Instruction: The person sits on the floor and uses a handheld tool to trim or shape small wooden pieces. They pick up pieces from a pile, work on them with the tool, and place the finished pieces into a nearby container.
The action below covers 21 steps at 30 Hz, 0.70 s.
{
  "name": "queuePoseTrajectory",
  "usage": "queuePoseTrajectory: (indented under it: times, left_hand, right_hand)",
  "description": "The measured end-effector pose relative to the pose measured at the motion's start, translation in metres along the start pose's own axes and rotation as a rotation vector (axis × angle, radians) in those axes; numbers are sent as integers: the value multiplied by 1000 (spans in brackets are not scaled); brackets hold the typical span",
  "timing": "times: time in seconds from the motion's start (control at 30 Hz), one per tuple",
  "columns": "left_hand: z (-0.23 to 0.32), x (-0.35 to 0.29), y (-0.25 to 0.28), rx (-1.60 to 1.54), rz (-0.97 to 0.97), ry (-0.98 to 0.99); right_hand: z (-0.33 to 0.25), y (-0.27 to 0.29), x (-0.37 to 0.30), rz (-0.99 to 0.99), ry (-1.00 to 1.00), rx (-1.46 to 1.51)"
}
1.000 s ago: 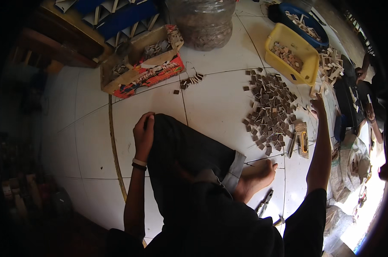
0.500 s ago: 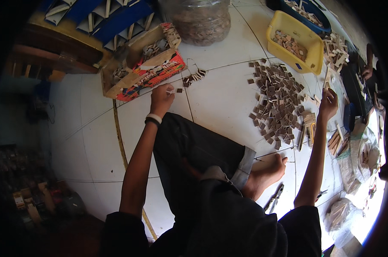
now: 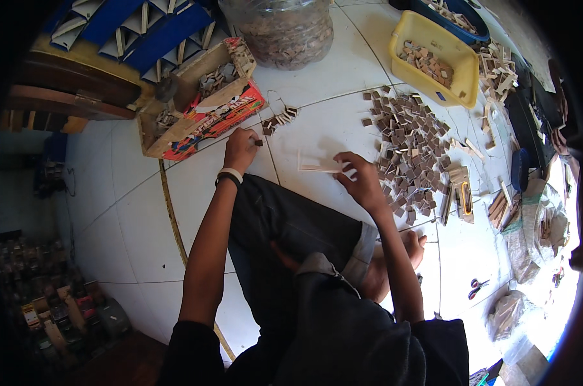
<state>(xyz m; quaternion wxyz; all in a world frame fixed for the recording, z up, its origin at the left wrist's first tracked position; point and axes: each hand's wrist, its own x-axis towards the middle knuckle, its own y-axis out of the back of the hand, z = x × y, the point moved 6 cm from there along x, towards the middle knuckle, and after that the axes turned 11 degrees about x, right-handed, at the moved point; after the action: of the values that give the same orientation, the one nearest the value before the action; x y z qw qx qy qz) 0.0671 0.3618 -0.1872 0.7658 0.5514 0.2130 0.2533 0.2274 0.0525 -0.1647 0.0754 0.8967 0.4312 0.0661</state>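
My left hand [image 3: 240, 152] pinches 1 dark square [image 3: 259, 143]; my right hand [image 3: 363, 183] grips a pale L-shaped strip [image 3: 317, 170], best held lightly.

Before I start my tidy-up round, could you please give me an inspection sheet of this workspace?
Surface: white tiled floor with dark joint lines.
Job's things: small dark piece; thin pale L-shaped piece; heap of brown squares, loose on the floor.
Clutter: scissors on the floor at right; small cluster of pieces beside the red-sided box.
Hands: left hand holds the small dark piece at its fingertips; right hand holds the pale piece.
Cables: nothing seen for certain.
Surroundings: yellow basin and blue basin, both with pieces inside; clear plastic container of pieces; far left too dark to read.
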Motion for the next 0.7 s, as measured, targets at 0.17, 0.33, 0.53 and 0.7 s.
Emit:
queuePoseTrajectory:
  times: [0.17,0.33,0.53,0.7]
  left_hand:
    - [16,-8,1,-169,-131,-105]
    - [36,-24,2,-492,-421,1]
    - [78,-48,22,-706,-141,-32]
    - [92,-60,36,-552,49,-65]
  right_hand:
    - [5,-22,29,19,124,-104]
    - [15,-19,30,103,49,-37]
    - [28,-8,27,195,-58,71]
    - [37,-9,25,220,-122,120]
